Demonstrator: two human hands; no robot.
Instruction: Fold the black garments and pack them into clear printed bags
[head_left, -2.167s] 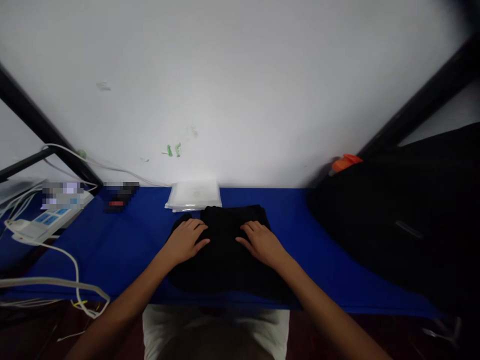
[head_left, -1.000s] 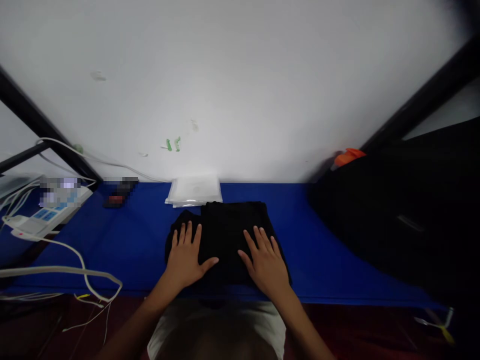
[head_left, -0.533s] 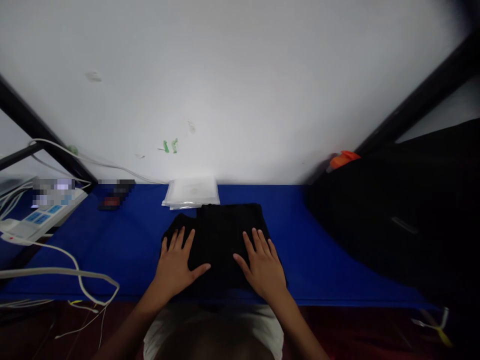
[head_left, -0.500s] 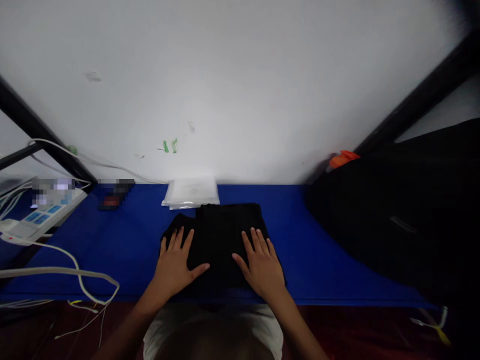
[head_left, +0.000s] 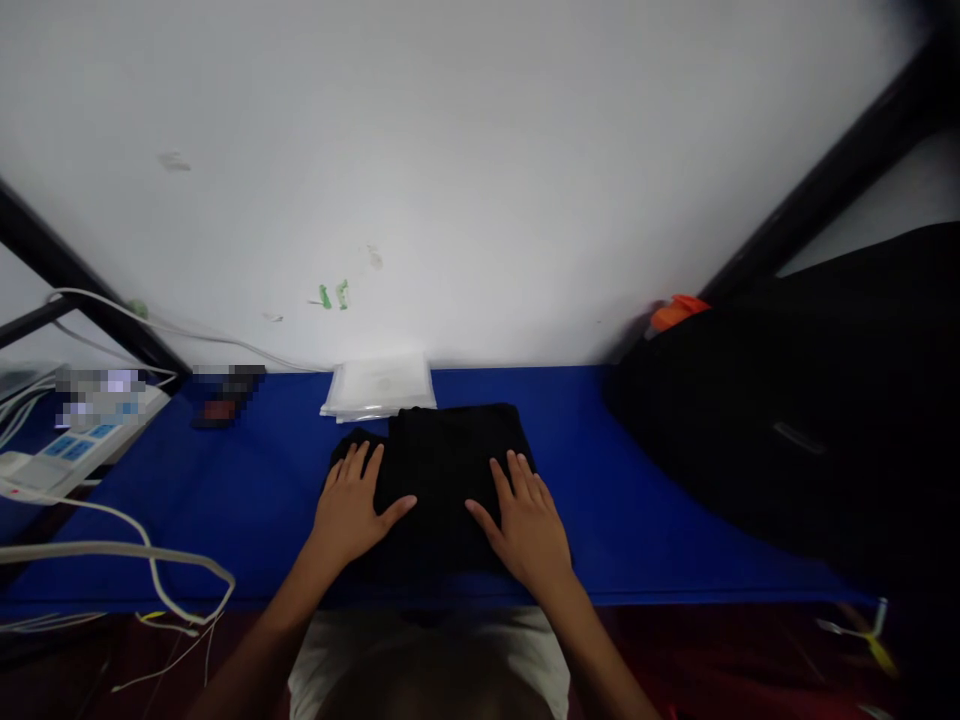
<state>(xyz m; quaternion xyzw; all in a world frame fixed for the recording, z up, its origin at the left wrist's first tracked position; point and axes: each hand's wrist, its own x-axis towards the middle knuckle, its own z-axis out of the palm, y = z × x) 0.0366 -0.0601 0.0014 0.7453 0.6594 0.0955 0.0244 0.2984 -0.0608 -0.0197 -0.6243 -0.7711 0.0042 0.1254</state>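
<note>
A folded black cloth garment [head_left: 442,470] lies on the blue surface [head_left: 622,520] right in front of me; its exact kind does not show. My left hand [head_left: 352,510] rests palm down on its left part, fingers stretched and thumb pointing inward. On the right part, my right hand [head_left: 529,520] lies flat in the same way, with the thumb spread from the fingers. Neither hand grips anything. Just behind the garment sits a small stack of clear plastic zip bags [head_left: 381,385], touching or nearly touching its back edge.
A white power strip [head_left: 97,445] with cables [head_left: 150,552] occupies the left side. Near it lies a dark blurred object [head_left: 229,395]. A large black bag-like object [head_left: 787,420] covers the right side, with something orange [head_left: 679,312] behind it. A white wall [head_left: 480,180] rises at the back.
Both hands remain flat on the garment, with the left fingers drawn slightly closer together. The whole view has tilted a little. The garment stays where it was.
</note>
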